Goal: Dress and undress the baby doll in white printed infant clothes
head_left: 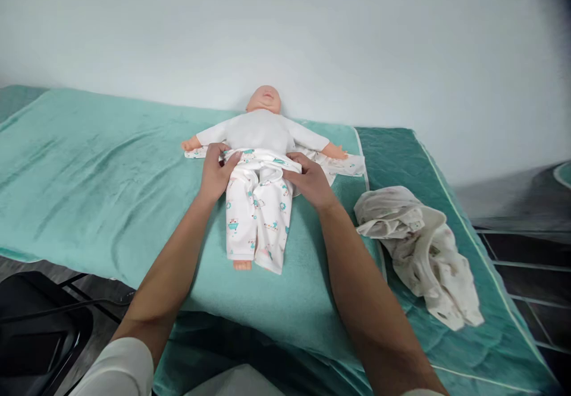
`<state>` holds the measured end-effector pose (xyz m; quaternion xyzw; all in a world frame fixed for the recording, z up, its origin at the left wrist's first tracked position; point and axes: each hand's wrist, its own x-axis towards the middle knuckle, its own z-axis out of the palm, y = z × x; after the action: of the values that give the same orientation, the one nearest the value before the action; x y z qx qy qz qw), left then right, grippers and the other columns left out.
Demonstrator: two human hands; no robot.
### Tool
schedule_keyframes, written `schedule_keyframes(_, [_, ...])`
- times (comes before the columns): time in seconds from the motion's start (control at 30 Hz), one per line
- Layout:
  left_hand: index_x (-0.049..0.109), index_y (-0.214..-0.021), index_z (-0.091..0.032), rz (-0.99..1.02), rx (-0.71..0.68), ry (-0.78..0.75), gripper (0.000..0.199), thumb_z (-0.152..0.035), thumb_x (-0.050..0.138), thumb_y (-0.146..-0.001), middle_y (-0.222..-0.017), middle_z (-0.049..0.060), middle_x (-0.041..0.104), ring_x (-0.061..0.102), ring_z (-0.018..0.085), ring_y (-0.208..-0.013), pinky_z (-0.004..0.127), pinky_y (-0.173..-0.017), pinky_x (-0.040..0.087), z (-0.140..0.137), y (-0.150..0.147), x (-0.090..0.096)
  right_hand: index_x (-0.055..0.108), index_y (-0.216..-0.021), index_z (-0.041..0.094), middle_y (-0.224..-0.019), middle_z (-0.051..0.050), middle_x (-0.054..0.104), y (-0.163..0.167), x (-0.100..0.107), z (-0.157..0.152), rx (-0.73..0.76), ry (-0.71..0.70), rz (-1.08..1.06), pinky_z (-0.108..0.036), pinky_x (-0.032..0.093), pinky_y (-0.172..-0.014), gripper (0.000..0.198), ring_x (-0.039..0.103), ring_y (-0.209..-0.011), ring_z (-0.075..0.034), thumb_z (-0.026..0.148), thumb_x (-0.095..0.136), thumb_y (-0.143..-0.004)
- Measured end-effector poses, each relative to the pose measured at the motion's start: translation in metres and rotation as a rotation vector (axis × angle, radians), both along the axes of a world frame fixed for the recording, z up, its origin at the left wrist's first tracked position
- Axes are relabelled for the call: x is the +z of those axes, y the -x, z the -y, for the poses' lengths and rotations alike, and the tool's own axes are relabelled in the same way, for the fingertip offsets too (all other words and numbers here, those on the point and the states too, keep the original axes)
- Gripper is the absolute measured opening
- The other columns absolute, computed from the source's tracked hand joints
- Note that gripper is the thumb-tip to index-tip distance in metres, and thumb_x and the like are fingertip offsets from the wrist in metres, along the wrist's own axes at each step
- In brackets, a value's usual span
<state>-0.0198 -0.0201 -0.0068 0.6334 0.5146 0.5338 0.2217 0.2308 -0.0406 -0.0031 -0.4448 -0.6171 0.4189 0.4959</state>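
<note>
A baby doll [263, 129] lies on its back with its arms spread and its head toward the wall. White printed baby pants [241, 217] cover its legs, and the toes of one foot show below a leg opening. My left hand [218, 173] grips the waistband at one side, thumb on the cloth. At the opposite side my right hand [310, 179] pinches the same waistband. A printed baby shirt [350, 164] lies spread under the doll, its sleeves showing beneath the arms.
Crumpled whitish baby clothes [428, 247] lie to the right on the darker green cover [388, 152]. A light green towel [111, 176] spreads over the bed, which meets a pale wall [178, 33]. A black chair [40, 330] stands at the lower left.
</note>
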Motion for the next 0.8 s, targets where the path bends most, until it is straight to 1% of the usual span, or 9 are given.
schedule_keyframes(0.07, [0.056, -0.096, -0.024, 0.023, -0.005, -0.008, 0.026, -0.046, 0.067, -0.091, -0.096, 0.001, 0.055, 0.052, 0.016, -0.084, 0.029, -0.078, 0.045, -0.008, -0.001, -0.002, 0.069, -0.083, 0.02, -0.109, -0.002, 0.065, 0.002, -0.003, -0.003, -0.03, -0.018, -0.005, -0.032, 0.044, -0.095, 0.03, 0.059, -0.104, -0.02, 0.045, 0.08, -0.073])
schedule_keyframes(0.17, [0.057, -0.097, -0.024, 0.022, -0.026, 0.005, 0.025, -0.047, 0.066, -0.093, -0.097, 0.002, 0.055, 0.051, 0.016, -0.084, 0.03, -0.079, 0.045, -0.01, 0.0, -0.005, 0.069, -0.085, 0.021, -0.111, -0.002, 0.065, 0.002, -0.007, -0.006, -0.044, 0.004, 0.011, -0.033, 0.045, -0.097, 0.03, 0.058, -0.106, -0.021, 0.047, 0.079, -0.074])
schedule_keyframes(0.27, [0.057, -0.095, -0.024, 0.011, -0.054, -0.001, 0.024, -0.047, 0.064, -0.094, -0.101, 0.004, 0.055, 0.053, 0.018, -0.092, 0.031, -0.082, 0.047, 0.001, 0.002, -0.006, 0.069, -0.083, 0.021, -0.111, -0.003, 0.064, 0.001, -0.01, -0.006, -0.076, -0.007, 0.039, -0.033, 0.046, -0.094, 0.03, 0.058, -0.105, -0.021, 0.047, 0.078, -0.073])
schedule_keyframes(0.37, [0.056, -0.089, -0.023, -0.039, -0.08, -0.03, 0.026, -0.047, 0.064, -0.094, -0.112, 0.007, 0.055, 0.055, 0.021, -0.108, 0.035, -0.094, 0.049, 0.022, 0.005, -0.007, 0.067, -0.08, 0.02, -0.111, -0.004, 0.063, 0.002, -0.01, -0.006, -0.115, -0.03, 0.087, -0.033, 0.047, -0.09, 0.026, 0.058, -0.1, -0.02, 0.044, 0.075, -0.073])
schedule_keyframes(0.47, [0.055, -0.089, -0.023, -0.091, -0.098, -0.046, 0.027, -0.045, 0.071, -0.09, -0.121, 0.009, 0.054, 0.054, 0.024, -0.12, 0.04, -0.106, 0.046, 0.042, 0.008, -0.009, 0.064, -0.072, 0.02, -0.107, -0.006, 0.061, 0.005, -0.01, -0.006, -0.174, -0.113, 0.16, -0.035, 0.047, -0.091, 0.021, 0.057, -0.098, -0.021, 0.038, 0.072, -0.072])
schedule_keyframes(0.57, [0.056, -0.093, -0.023, -0.092, -0.123, -0.03, 0.031, -0.041, 0.079, -0.084, -0.125, 0.009, 0.052, 0.053, 0.025, -0.123, 0.04, -0.108, 0.046, 0.049, 0.01, -0.011, 0.059, -0.065, 0.02, -0.101, -0.006, 0.059, 0.008, -0.008, -0.003, -0.237, -0.258, 0.21, -0.035, 0.046, -0.092, 0.015, 0.057, -0.098, -0.021, 0.031, 0.066, -0.073])
schedule_keyframes(0.63, [0.055, -0.092, -0.023, -0.085, -0.12, -0.02, 0.031, -0.038, 0.08, -0.082, -0.124, 0.008, 0.052, 0.054, 0.024, -0.121, 0.039, -0.106, 0.046, 0.047, 0.01, -0.013, 0.059, -0.066, 0.02, -0.093, -0.004, 0.06, 0.009, -0.006, 0.002, -0.23, -0.3, 0.218, -0.034, 0.045, -0.088, 0.012, 0.057, -0.091, -0.019, 0.028, 0.063, -0.074])
schedule_keyframes(0.7, [0.056, -0.089, -0.022, -0.074, -0.105, -0.026, 0.028, -0.035, 0.08, -0.083, -0.12, 0.008, 0.053, 0.055, 0.023, -0.116, 0.038, -0.103, 0.047, 0.043, 0.01, -0.013, 0.06, -0.068, 0.02, -0.08, -0.001, 0.058, 0.009, -0.004, 0.011, -0.194, -0.247, 0.222, -0.031, 0.043, -0.076, 0.014, 0.054, -0.08, -0.017, 0.031, 0.064, -0.076])
schedule_keyframes(0.8, [0.056, -0.086, -0.022, -0.062, -0.079, -0.064, 0.026, -0.032, 0.079, -0.083, -0.111, 0.006, 0.054, 0.057, 0.022, -0.108, 0.037, -0.098, 0.048, 0.039, 0.008, -0.014, 0.051, -0.063, 0.019, -0.062, 0.003, 0.043, 0.008, -0.002, 0.029, -0.164, -0.066, 0.233, -0.027, 0.031, -0.061, 0.033, 0.042, -0.064, -0.012, 0.042, 0.068, -0.079])
